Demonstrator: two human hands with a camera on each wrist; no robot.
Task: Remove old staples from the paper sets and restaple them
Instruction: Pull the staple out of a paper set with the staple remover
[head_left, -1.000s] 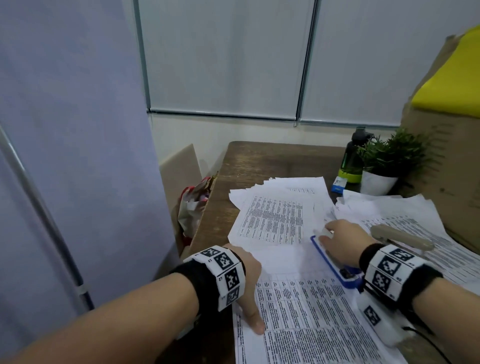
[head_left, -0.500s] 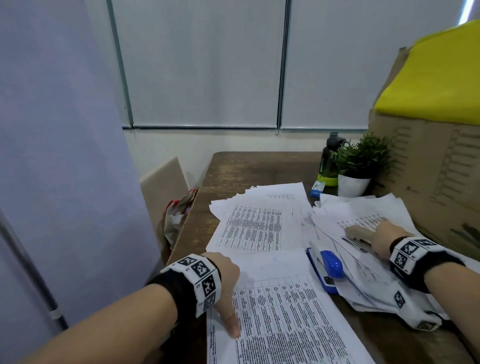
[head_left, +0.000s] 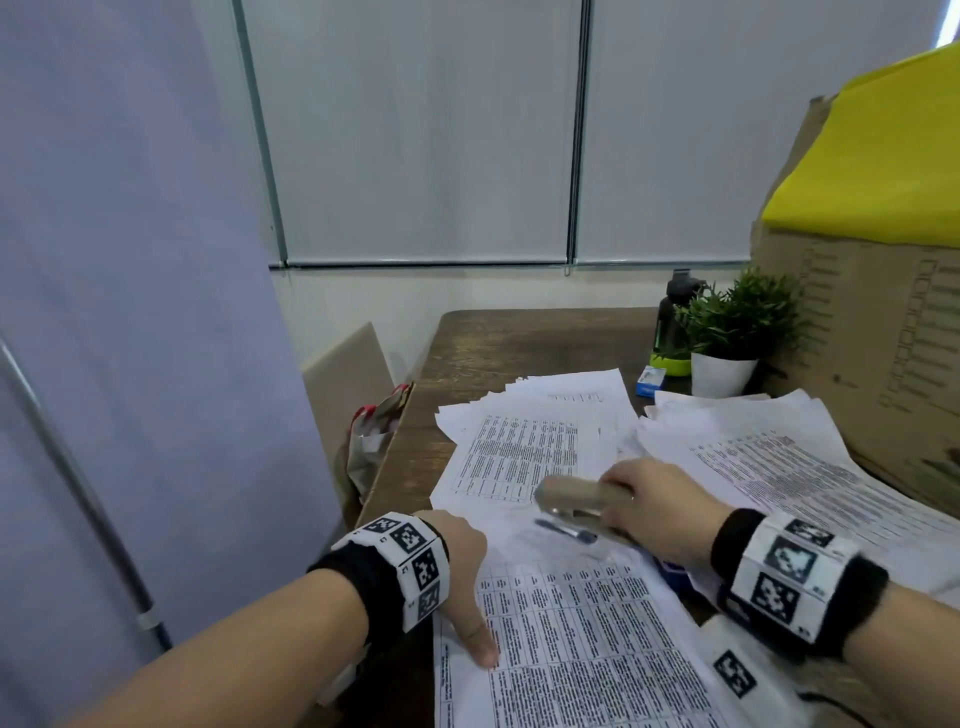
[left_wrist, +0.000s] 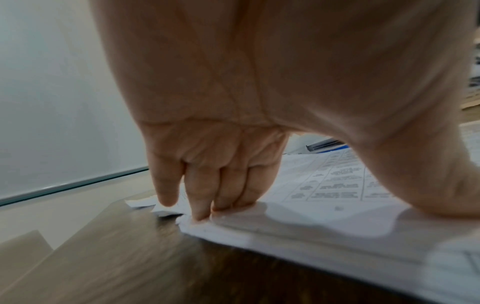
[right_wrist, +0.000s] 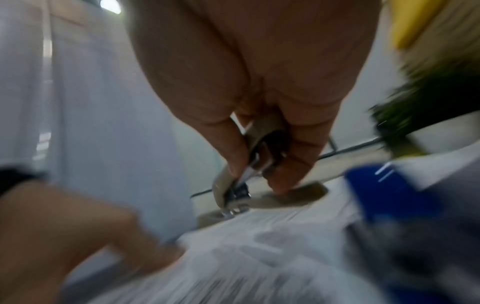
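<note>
Far left, a grey partition (head_left: 130, 312) stands beside the wooden tabletop (head_left: 498, 343). The left hand (head_left: 460, 566) rests on the near paper set (head_left: 582, 639) at its upper left corner; its fingers (left_wrist: 200, 197) are bent downward with the tips pressing the sheet's edge and the thumb planted flat, holding nothing. Behind it lies a second printed stack (head_left: 524, 447). The right hand (head_left: 660, 504) hovers above the papers, its fingers (right_wrist: 293, 156) and thumb wrapped round a tan staple remover (head_left: 576, 499), whose metal nose points left toward the left hand. A blue stapler (right_wrist: 387, 191) lies just beneath the right wrist. Further right sit a third paper pile (head_left: 789, 467), a potted plant (head_left: 732, 332), a dark bottle (head_left: 672, 322) and a cardboard box (head_left: 872, 322).
</note>
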